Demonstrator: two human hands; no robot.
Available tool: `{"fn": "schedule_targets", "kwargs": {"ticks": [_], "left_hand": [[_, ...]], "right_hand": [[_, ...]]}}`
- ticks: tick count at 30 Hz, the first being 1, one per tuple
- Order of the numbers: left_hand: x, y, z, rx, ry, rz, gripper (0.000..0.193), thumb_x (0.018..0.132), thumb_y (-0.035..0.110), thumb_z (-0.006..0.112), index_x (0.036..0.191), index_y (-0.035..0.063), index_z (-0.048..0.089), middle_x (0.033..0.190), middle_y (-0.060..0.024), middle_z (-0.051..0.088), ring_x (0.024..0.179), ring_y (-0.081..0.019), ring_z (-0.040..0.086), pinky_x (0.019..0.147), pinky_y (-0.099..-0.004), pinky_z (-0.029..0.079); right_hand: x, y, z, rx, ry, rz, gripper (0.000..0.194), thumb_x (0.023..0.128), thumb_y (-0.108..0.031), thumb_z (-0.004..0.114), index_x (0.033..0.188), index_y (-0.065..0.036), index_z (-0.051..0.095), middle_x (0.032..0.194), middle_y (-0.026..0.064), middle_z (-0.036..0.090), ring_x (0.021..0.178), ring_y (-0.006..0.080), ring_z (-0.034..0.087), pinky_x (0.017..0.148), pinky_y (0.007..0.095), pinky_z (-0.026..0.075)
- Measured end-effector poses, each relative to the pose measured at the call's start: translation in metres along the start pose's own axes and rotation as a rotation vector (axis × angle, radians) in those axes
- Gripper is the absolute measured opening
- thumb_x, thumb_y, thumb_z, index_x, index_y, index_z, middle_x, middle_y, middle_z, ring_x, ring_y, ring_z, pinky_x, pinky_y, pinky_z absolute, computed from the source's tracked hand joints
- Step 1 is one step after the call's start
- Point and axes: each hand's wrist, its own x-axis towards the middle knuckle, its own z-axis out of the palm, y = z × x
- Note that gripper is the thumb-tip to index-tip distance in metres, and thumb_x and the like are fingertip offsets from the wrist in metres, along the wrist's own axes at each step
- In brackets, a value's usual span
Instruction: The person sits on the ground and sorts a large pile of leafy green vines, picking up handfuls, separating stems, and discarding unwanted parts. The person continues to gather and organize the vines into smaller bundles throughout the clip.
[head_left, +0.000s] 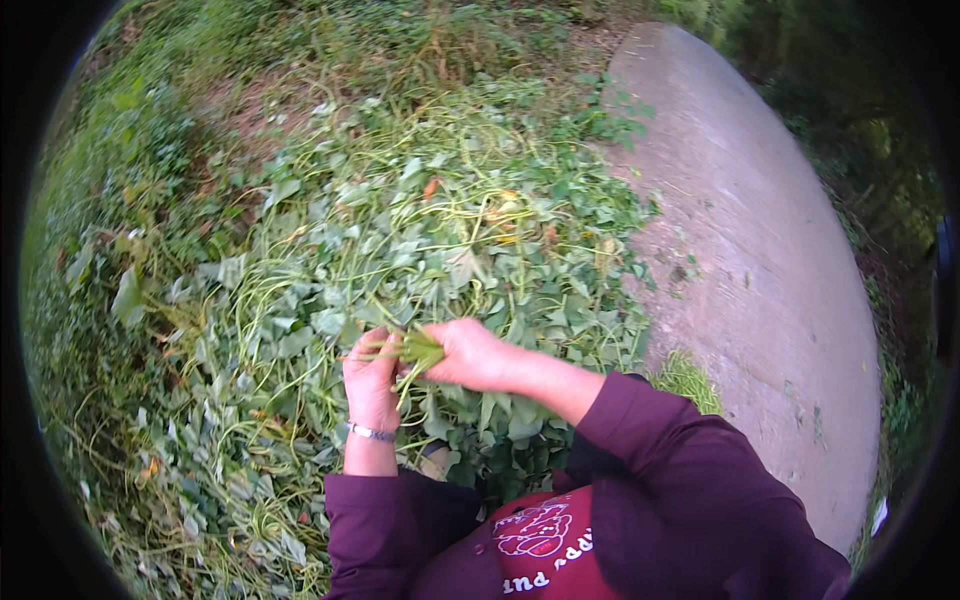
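My right hand grips a small bundle of green leaf stems in front of my body. At the bundle's left side, my left hand has its fingers curled on the thin stems; its exact pinch is blurred. A bracelet circles the left wrist. Below both hands spreads a thick heap of cut-looking leafy vines, likely sweet potato vines, with long pale stems and some yellow or orange leaves.
A bundle of bare green stems lies on the edge of the concrete path to my right. Low weeds grow at left, with brown soil beyond the heap. Dark shrubs border the path's far side.
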Motion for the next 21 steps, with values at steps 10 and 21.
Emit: {"fn": "schedule_targets", "kwargs": {"ticks": [10, 21], "left_hand": [[-0.013, -0.03, 0.022, 0.445, -0.269, -0.196, 0.03, 0.086, 0.013, 0.061, 0.114, 0.0028, 0.058, 0.08, -0.0004, 0.062, 0.058, -0.0043, 0.052, 0.052, -0.0169, 0.039], [-0.002, -0.026, 0.012, 0.399, -0.044, -0.167, 0.024, 0.086, 0.011, 0.06, 0.109, 0.0015, 0.061, 0.082, 0.0012, 0.062, 0.061, -0.0033, 0.05, 0.053, -0.017, 0.039]], "right_hand": [[-0.029, 0.047, -0.112, 0.249, 0.43, 0.639, 0.046, 0.076, -0.043, 0.062, 0.105, -0.006, 0.06, 0.086, 0.0073, 0.059, 0.076, 0.0211, 0.056, 0.07, 0.035, 0.044], [-0.032, 0.071, -0.027, 0.91, 0.29, 0.53, 0.012, 0.087, -0.015, 0.058, 0.085, -0.006, 0.051, 0.056, -0.0048, 0.036, 0.045, 0.0073, 0.031, 0.042, 0.0251, 0.029]]}}
